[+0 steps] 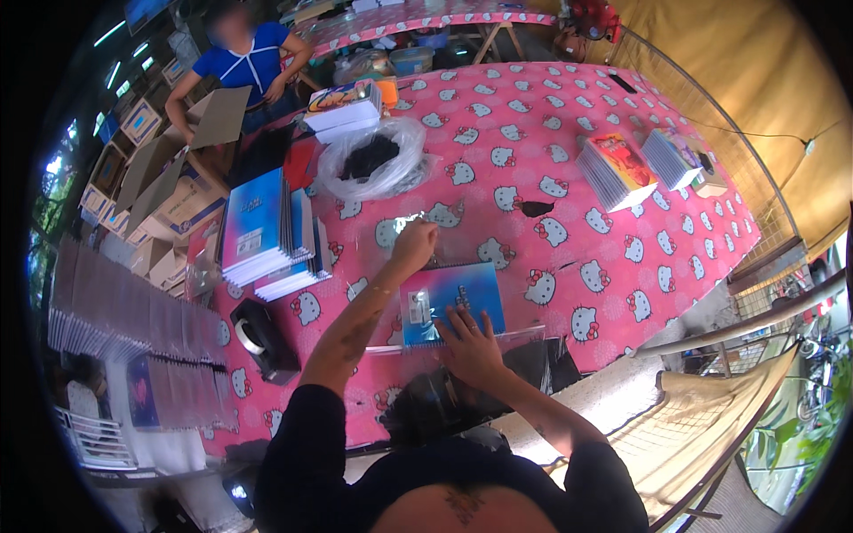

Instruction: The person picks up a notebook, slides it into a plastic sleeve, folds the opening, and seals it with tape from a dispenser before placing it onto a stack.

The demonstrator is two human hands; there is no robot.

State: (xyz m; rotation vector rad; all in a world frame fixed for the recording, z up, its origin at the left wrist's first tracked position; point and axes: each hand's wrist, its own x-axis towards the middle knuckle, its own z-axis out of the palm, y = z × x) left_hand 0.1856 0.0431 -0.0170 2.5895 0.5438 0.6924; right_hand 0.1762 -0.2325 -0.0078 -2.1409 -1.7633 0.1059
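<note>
Notebook: a blue spiral-bound notebook [451,302] lay flat on the pink table [533,124] right in front of the person, partly inside a clear plastic sleeve [498,336] whose open edge reached toward the near edge.
Right hand: the right hand [469,348] rested on the notebook's near edge, fingers spread and flat, gripping nothing; it seemed to be pinning the cover so it would not slide in the slippery sleeve.
Left hand: the left hand [414,246] sat at the far end, fingers curled tight, apparently pinching the clear film; whether anything more was in that fist I could not tell.
Tape dispenser: a black tape dispenser [261,338] stood near the left elbow, within easy reach.
Stacks: a tall stack of blue notebooks [258,226] leaned just left of the work spot; two more stacks of books [617,169] sat well apart on the right.
Bag: a clear plastic bag with something dark [371,158] lay farther back.
Other person: someone in a blue shirt [247,62] stood beyond the table by open cardboard boxes [173,182].
</note>
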